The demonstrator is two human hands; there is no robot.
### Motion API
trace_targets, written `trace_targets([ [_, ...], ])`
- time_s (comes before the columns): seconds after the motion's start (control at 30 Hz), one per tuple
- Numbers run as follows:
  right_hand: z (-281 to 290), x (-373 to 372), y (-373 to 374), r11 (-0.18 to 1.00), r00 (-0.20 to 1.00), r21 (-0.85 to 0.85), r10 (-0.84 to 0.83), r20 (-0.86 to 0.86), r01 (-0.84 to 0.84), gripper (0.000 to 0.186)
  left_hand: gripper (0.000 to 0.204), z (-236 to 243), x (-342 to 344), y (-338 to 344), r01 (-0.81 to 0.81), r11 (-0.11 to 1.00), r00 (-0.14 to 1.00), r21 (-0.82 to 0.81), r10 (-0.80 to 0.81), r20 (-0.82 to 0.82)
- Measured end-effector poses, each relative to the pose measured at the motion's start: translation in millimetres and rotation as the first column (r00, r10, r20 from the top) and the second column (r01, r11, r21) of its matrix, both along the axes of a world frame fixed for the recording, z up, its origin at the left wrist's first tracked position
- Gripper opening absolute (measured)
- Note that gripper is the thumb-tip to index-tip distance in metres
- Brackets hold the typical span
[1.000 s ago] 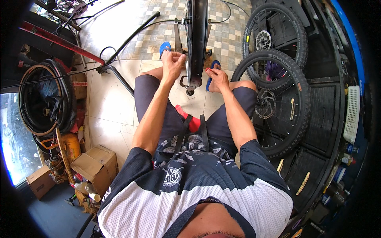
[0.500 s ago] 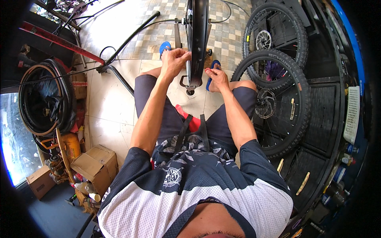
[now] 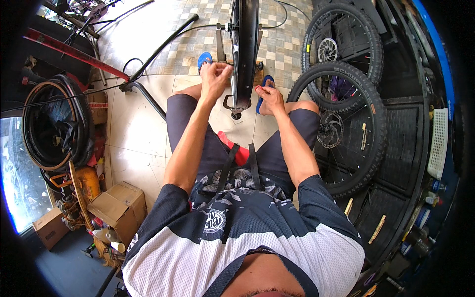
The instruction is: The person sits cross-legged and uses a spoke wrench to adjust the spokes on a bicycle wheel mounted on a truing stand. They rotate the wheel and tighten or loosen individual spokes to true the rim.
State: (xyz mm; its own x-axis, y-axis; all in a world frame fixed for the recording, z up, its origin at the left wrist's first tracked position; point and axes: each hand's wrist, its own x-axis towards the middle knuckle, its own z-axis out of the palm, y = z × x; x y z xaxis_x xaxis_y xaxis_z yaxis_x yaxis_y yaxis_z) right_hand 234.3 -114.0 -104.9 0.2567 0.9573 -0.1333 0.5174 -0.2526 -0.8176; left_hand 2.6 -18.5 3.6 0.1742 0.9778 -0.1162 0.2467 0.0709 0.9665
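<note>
A bicycle wheel rim (image 3: 246, 59) without a tyre stands upright, edge-on, in front of me in a wheel-truing stand (image 3: 236, 116). Just left of the rim is my left hand (image 3: 213, 81), its fingers curled in and no object visible in them. A narrow gap separates its fingertips from the rim. On the other side, low beside the wheel, my right hand (image 3: 272, 99) pinches a small red spoke wrench (image 3: 259, 87) between thumb and finger. Most of that tool is hidden by the fingers.
Two wheels with knobbly tyres (image 3: 366, 143) lean at the right, beside black panels. Loose rims and tyres (image 3: 54, 121) hang at the left above a cardboard box (image 3: 116, 208). A black-and-red bicycle frame tube (image 3: 74, 54) crosses the far left. A white basket (image 3: 439, 143) sits far right.
My left hand has drawn slightly left and down, away from the rim. My right hand stays almost in place with the red spoke wrench.
</note>
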Motion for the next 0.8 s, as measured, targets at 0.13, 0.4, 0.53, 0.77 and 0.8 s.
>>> trace_targets([
  [0.13,-12,-2,3,0.999,0.999,0.004,-0.039,-0.019,0.039,0.042,0.029,-26,-3,-19,0.062,0.985,0.994,-0.159,-0.047,0.094],
  [0.4,3,-3,-1,1.000,1.000,0.002,-0.004,0.006,0.004,0.042,0.027,33,4,-9,0.183,0.969,0.962,-0.163,-0.143,0.231],
  [0.53,9,-4,-1,0.999,0.999,-0.044,-0.001,0.033,0.002,0.044,0.025,71,10,2,0.120,0.990,0.976,-0.070,-0.105,0.190],
  [0.77,3,-2,1,1.000,1.000,-0.012,0.009,0.026,-0.008,0.046,0.024,71,7,17,0.001,0.996,0.975,0.092,-0.022,0.222],
  [0.8,2,-2,0,1.000,1.000,-0.002,0.005,0.023,-0.005,0.046,0.024,59,7,15,-0.030,0.995,0.979,0.093,0.010,0.205],
])
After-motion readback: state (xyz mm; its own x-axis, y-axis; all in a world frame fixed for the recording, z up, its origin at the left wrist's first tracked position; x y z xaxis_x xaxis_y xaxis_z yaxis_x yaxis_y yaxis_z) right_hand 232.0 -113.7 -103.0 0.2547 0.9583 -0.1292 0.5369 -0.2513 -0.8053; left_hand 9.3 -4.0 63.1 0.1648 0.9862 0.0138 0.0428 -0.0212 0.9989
